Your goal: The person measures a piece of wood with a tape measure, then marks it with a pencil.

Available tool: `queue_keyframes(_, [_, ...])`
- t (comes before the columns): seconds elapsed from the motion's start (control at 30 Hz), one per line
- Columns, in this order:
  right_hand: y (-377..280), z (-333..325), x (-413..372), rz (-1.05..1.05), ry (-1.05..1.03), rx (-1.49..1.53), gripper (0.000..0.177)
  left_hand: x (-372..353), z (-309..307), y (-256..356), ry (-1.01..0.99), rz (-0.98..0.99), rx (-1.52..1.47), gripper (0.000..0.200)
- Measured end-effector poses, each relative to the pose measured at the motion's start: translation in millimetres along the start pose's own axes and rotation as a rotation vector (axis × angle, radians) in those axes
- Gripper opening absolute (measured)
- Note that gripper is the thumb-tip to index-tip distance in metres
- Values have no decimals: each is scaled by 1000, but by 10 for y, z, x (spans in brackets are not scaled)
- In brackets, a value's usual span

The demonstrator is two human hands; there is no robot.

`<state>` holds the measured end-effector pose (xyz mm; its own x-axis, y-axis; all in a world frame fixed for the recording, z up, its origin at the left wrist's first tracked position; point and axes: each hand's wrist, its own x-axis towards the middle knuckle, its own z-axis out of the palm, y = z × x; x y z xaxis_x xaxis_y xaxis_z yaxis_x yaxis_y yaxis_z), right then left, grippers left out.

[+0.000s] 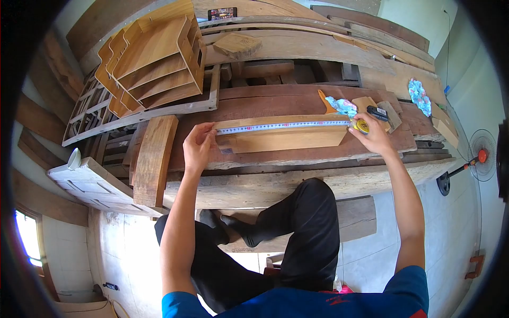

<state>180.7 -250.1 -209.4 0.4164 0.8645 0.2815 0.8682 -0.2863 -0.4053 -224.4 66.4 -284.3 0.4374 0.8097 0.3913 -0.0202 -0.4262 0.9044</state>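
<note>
Left hand [197, 146] holds tape measure [281, 126] on plank [286, 140] (right hand [375, 135] seemingly grips case [361, 126]).

Pale green walls [466, 74] are enclosing the room on the right. A light tiled floor [371, 259] is running beneath. A window [26, 238] at the near left is admitting bright daylight. A pedestal fan [481, 155] is standing at the right. Long wooden planks [318, 45] are lying stacked along the far side.

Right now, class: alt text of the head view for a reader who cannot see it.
A tape is stretched along a light board on a bench: the left hand pins its end, the right hand holds the yellow case.
</note>
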Motion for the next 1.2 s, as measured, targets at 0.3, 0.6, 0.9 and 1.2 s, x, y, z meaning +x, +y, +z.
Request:
queue_keyframes(0.3, [96, 110, 111, 37, -11, -44, 43, -45, -27, 101, -45, -104, 62, 24])
queue_keyframes(0.6, [4, 26, -4, 39, 0, -12, 47, -18, -75, 63, -56, -86, 97, 25])
queue_keyframes(0.9, [-22, 99, -136, 0, 111, -29, 45, -151, -136, 63, -107, -32, 18, 32])
queue_keyframes(1.2, [67, 304, -187, -34, 143, 12, 46, -180, -200, 18, -39, -1, 360, 22])
